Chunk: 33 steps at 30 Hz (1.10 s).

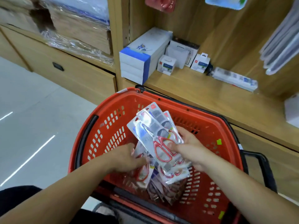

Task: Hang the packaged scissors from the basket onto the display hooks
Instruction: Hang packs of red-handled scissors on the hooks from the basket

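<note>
Red-handled scissors (155, 138) in clear blister packs fan from the gripping right hand (188, 148) above the basket (161, 96); left hand (126, 157) on lower packs (143, 175), grip unclear.

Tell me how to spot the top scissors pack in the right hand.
Find the red basket below the wooden shelf. Over its middle, the right hand grips a fan of packs. The top pack alone shows its whole red-handled scissors; the others peek out behind.

R hand (189, 151) grips scissor pkgs (150, 128) over basket (202, 115), L hand (126, 157) inside it.
</note>
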Each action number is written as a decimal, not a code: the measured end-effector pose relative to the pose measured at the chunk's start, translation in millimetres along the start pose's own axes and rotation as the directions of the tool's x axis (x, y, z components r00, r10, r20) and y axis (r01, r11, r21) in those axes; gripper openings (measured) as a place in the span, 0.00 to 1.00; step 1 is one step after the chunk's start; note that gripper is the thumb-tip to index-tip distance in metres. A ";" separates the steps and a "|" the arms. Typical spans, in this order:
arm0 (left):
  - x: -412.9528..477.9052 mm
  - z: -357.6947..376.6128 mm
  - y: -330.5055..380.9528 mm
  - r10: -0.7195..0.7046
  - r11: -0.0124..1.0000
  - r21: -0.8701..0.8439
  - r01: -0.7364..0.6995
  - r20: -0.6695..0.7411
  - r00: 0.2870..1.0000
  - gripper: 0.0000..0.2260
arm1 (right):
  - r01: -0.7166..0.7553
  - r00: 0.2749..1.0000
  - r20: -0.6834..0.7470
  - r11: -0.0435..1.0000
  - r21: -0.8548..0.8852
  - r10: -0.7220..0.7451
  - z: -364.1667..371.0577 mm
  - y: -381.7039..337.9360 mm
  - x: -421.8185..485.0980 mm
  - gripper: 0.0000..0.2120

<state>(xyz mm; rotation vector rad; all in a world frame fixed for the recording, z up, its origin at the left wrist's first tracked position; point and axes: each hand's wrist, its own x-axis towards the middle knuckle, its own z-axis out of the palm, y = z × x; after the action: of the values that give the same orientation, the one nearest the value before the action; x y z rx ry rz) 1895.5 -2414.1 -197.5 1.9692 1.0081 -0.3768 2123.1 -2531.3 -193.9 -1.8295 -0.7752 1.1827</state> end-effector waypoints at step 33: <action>-178.3 -100.0 427.2 0.620 0.407 -0.307 -0.860 -0.599 0.507 0.28 | 0.654 0.651 -0.669 0.713 0.253 -0.360 -271.7 -276.7 -272.4 0.16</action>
<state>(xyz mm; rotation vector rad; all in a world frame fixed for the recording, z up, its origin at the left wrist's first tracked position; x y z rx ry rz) 2102.1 -2550.4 206.4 1.7030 0.2402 0.8273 2254.1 -2700.8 228.8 -1.2800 -0.5290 0.3263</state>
